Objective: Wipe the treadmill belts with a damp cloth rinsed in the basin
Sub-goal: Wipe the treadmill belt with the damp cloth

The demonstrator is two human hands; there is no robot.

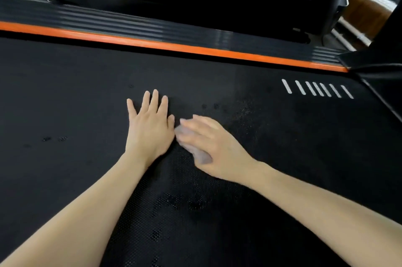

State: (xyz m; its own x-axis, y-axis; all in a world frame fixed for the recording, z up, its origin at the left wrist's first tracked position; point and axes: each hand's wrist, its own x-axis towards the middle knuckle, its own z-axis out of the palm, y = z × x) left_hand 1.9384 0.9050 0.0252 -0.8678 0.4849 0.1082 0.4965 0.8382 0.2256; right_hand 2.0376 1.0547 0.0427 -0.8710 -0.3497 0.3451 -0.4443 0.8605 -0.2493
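Both hands rest on the black treadmill belt (65,97). With broad belt to its left, the left hand (150,127) lies flat, fingers spread. Just beside its thumb, the right hand (210,147) presses blurred, fairly straight fingers onto the grey cloth (201,155). Beyond them runs an orange edge strip (174,46); white stripes (317,89) lie further right.

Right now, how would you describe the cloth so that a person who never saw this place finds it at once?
Look at the wide black treadmill belt below the orange strip. Near its middle, the cloth is the small pale grey wad under the right hand, beside the flat left hand. Unlike the white stripes further right, it is crumpled.
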